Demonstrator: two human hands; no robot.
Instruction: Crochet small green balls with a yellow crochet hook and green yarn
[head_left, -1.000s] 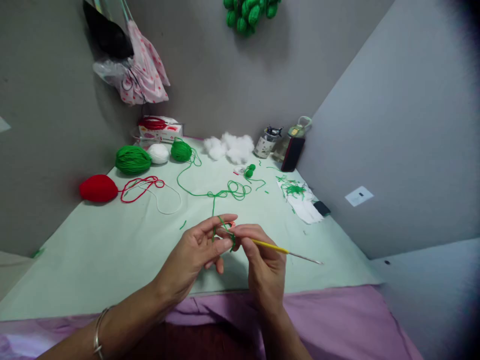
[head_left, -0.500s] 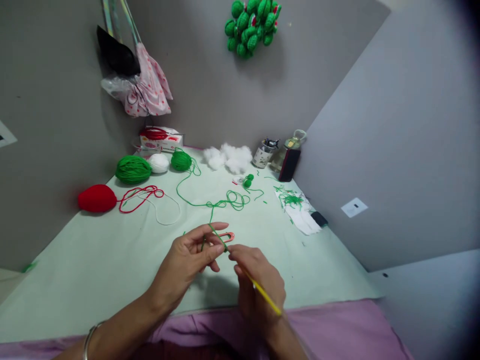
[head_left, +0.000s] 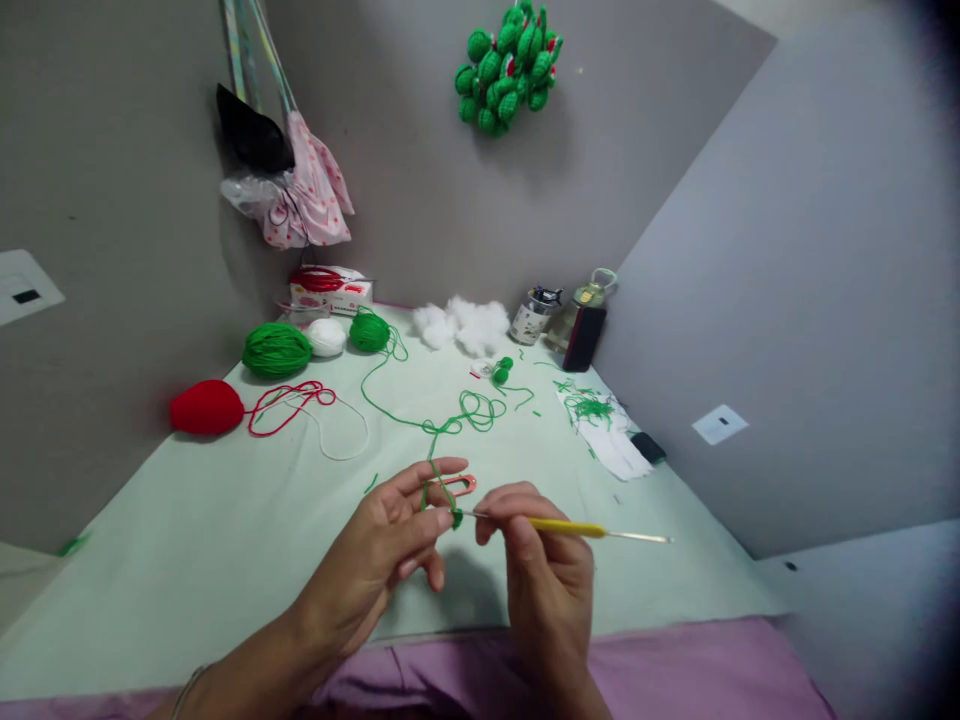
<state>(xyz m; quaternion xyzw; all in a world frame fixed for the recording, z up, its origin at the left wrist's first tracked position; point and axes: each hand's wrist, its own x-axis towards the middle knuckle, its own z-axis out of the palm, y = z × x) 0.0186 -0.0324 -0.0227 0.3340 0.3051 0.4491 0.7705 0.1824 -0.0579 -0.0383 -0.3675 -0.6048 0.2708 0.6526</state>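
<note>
My left hand [head_left: 386,540] pinches a small green crochet piece [head_left: 457,518] between thumb and fingers, and green yarn [head_left: 435,448] runs over its raised index finger. In my right hand [head_left: 544,565] is a crochet hook with a yellow handle [head_left: 566,526], held almost level. The hook's thin metal tip reaches the green piece; its other metal end points right. A pink stitch marker [head_left: 460,485] shows just behind the left fingers. The yarn trails in loops across the table to a small green ball [head_left: 369,330].
On the pale table cover [head_left: 225,560] are a red yarn ball [head_left: 207,408], a larger green ball [head_left: 276,350], a white ball [head_left: 327,338] and white stuffing [head_left: 465,325]. Green scraps [head_left: 590,407] lie on white paper at right. A phone [head_left: 584,339] leans near a bottle [head_left: 592,290].
The hook has swung from pointing down toward me to nearly level, and my right hand has turned with it, moving slightly right. The whole view has shifted a little.
</note>
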